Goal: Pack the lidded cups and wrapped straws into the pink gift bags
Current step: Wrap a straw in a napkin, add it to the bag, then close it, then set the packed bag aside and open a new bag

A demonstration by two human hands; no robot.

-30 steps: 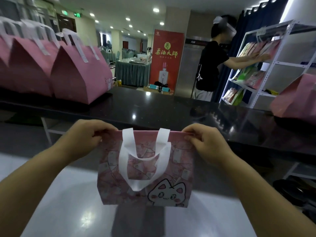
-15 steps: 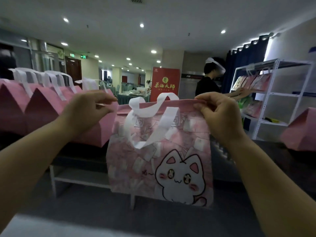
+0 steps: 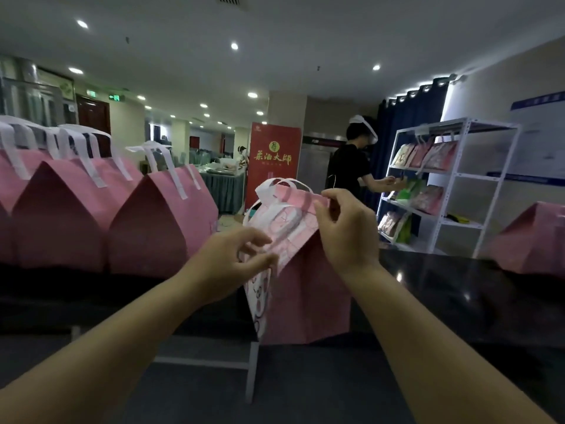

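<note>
Pink gift bag at centre, turned side-on, plain gusset toward the camera, printed face angled left. Cannot tell whether its base sits on the dark counter or hangs just at its near edge.

Left hand pinches the near rim between thumb and fingertips. Right hand pinches the far top rim, fingers curled over it. White handles flop across the top between them.

Step, as judged: opening the mouth. Draw the rims apart evenly, flick the handles outward so they don't block the opening, and seat the base flat before letting go.

No cups or straws in view.

Row of standing pink bags on the left, a lone one on the right; set down between them. Far right, a person at a white rack
</note>
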